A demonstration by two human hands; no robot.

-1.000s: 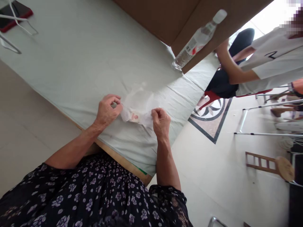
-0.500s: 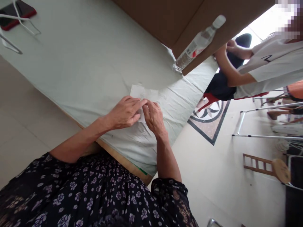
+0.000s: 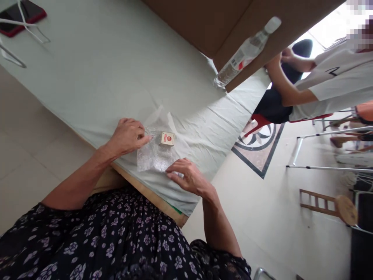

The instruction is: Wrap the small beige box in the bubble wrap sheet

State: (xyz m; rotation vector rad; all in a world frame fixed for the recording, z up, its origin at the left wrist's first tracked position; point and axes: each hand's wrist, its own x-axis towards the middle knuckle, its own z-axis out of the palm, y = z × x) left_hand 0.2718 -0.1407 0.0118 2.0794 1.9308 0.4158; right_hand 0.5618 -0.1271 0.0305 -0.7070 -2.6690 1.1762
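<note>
A small cream box with a red label (image 3: 167,138) lies on a spread sheet of clear bubble wrap (image 3: 145,160) near the table's front edge. At the sheet's left edge is my left hand (image 3: 128,135), its fingers bent and its thumb stretched out over the wrap, apart from the fingers. My right hand (image 3: 188,175) is at the near right corner of the wrap, thumb and fingertips brought together on its edge. Neither hand touches the box.
A clear bottle (image 3: 243,58) stands against a brown cardboard box (image 3: 201,23) at the back. A red-edged phone (image 3: 23,17) and white wire hangers (image 3: 21,21) are at far left. Another person (image 3: 303,83) sits on the right. A wooden stool (image 3: 345,210) lies beyond the table.
My hands, together over folded white wrap before, have moved apart, left hand leftward and right hand nearer to me. The wrap is now spread out and the small box shows.
</note>
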